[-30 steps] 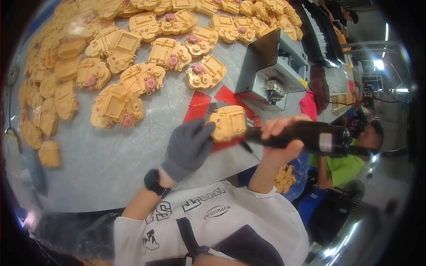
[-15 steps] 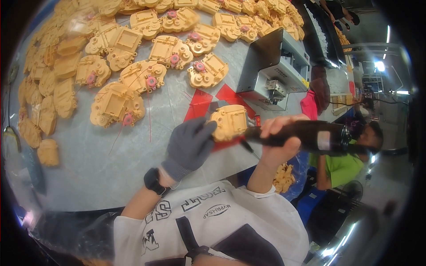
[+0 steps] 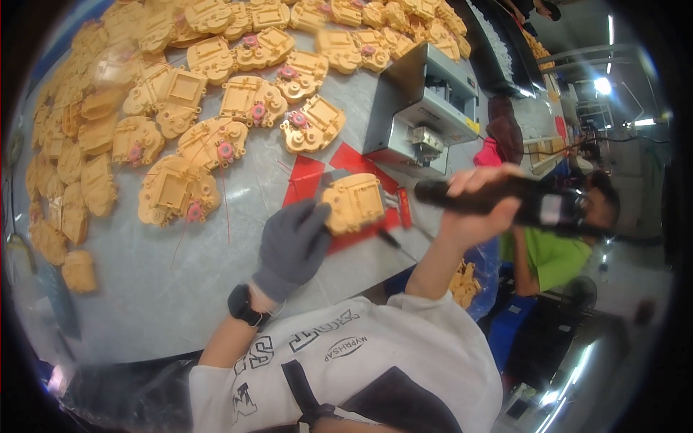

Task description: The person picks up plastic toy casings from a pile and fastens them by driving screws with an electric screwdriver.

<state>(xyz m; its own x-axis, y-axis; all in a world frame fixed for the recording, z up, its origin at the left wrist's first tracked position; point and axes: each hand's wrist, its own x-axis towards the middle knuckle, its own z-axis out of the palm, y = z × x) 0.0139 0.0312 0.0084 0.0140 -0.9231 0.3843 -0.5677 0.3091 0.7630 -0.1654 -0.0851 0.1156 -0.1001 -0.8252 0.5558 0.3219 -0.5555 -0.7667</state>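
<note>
In my gloved left hand (image 3: pixel 292 242) I grip a yellow plastic housing (image 3: pixel 354 203), fingers on its left edge, above the grey table. My bare right hand (image 3: pixel 480 202) is wrapped round a black electric screwdriver (image 3: pixel 533 198), held sideways with its tip end pointing left. A gap separates that end from the housing; the bit itself cannot be made out. Under the housing, strips of red tape (image 3: pixel 303 180) mark the tabletop. A small red object (image 3: pixel 403 208) and a thin tool with a dark handle (image 3: pixel 390 238) lie just right of it.
Many yellow housings (image 3: pixel 180 94) cover the table's far and left sides, some with pink round parts and red wires. A grey metal machine (image 3: pixel 393 119) stands beyond my hands. At right, a person in a green shirt (image 3: pixel 552 256) sits near a bag of yellow pieces (image 3: pixel 464 283).
The electric screwdriver has drawn back to the right and up, off the housing's right edge. My left hand still holds the housing. The whole view has shifted slightly.
</note>
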